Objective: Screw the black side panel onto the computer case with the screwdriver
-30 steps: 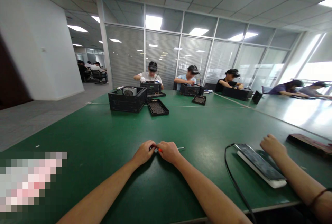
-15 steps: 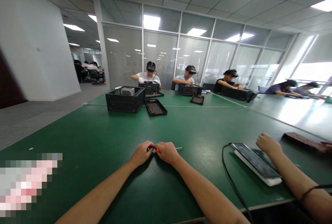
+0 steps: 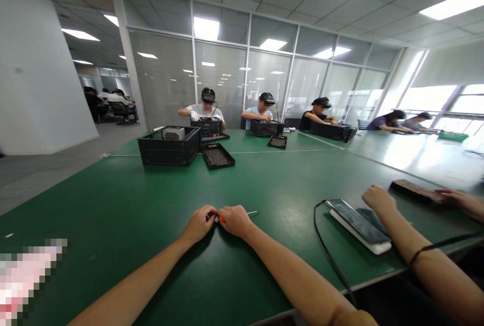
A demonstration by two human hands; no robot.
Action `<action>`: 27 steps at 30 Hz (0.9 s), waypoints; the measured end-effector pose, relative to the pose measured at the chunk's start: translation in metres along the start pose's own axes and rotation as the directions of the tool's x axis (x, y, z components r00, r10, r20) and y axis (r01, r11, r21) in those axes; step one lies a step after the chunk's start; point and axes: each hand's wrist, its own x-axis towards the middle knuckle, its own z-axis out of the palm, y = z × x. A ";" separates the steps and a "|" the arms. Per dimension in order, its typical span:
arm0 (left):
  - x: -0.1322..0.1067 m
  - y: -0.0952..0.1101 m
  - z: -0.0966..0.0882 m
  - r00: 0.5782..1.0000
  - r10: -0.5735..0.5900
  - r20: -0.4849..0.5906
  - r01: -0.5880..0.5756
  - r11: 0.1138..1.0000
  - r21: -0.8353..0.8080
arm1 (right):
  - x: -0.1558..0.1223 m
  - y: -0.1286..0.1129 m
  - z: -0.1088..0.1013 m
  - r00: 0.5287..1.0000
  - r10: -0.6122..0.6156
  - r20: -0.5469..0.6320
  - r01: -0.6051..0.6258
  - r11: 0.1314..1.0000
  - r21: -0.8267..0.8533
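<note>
Both of my hands rest together on the green table [image 3: 113, 205] in front of me. My left hand [image 3: 198, 223] is closed, its fingertips against the end of a small screwdriver [image 3: 221, 218] with an orange handle. My right hand [image 3: 235, 220] is closed around that screwdriver; its thin metal shaft [image 3: 251, 212] sticks out to the right past my fingers. The handle is mostly hidden between the two hands.
A co-worker's arm [image 3: 412, 250] lies at my right beside a phone on a white power bank [image 3: 357, 223] with a black cable [image 3: 328, 255]. A black crate [image 3: 169, 145] and black trays [image 3: 217, 155] stand farther back. Several people work at the far side.
My hands have kept the same hold on the screwdriver. The view has turned to the right, bringing a second hand of the co-worker into sight at the right edge.
</note>
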 end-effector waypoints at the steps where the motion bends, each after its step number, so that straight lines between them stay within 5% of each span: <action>1: 0.000 -0.001 0.000 1.000 -0.007 -0.004 0.007 1.000 -0.007 | 0.001 0.000 0.001 1.000 -0.001 -0.002 0.001 1.000 0.000; 27: 0.001 -0.010 -0.001 0.981 -0.192 -0.007 0.185 0.953 -0.240 | 0.006 0.002 -0.001 0.999 -0.003 -0.033 0.006 0.998 0.070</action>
